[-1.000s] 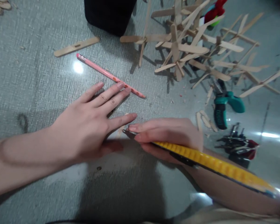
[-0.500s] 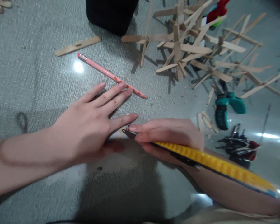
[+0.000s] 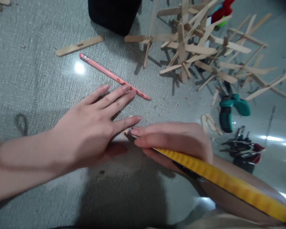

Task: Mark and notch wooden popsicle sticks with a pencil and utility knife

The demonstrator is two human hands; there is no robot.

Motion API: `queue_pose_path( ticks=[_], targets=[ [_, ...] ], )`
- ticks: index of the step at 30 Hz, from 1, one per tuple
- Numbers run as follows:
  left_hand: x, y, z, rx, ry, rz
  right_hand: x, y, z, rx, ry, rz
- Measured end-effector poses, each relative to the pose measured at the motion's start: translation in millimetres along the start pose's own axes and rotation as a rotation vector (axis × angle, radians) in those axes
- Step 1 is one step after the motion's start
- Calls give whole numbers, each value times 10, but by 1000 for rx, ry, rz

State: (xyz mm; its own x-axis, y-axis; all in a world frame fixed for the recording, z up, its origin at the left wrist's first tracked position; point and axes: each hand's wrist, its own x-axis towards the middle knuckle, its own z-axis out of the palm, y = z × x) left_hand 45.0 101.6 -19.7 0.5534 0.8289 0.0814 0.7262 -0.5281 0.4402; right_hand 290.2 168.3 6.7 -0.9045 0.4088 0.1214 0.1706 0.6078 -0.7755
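My left hand [image 3: 90,127] lies flat on the grey floor with its fingers spread, pressing down a small wooden stick [image 3: 124,132] that shows only at its fingertips. My right hand [image 3: 173,140] is closed around a yellow utility knife [image 3: 219,178]. The knife's blade tip rests on the stick, just below my left index finger. A pink pencil [image 3: 114,76] lies beyond my left fingertips, which touch its near end.
A structure of glued ice-cream sticks [image 3: 205,47] stands at the upper right. Teal-handled pliers [image 3: 228,111] and a dark tool [image 3: 243,151] lie to the right. A loose stick [image 3: 79,46] and a black container [image 3: 113,14] sit at the top.
My right hand and the knife have shifted slightly toward me and the knife handle has tilted lower. My left hand has stayed in place.
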Motion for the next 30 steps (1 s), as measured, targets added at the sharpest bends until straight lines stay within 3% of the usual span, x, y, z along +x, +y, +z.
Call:
queue_pose_path(
  ticks=[10, 14, 20, 30],
  targets=[
    [1, 13, -32, 46, -39, -8, 18, 70, -18, -12, -4, -60],
    [3, -13, 6, 36, -13, 14, -4, 100, 47, 54, 110, -55],
    [-9, 16, 38, 80, -6, 5, 3, -7, 133, 56, 254, 98],
    [-49, -14, 23, 39, 84, 25, -22, 2, 178, 8, 374, 79]
  ],
)
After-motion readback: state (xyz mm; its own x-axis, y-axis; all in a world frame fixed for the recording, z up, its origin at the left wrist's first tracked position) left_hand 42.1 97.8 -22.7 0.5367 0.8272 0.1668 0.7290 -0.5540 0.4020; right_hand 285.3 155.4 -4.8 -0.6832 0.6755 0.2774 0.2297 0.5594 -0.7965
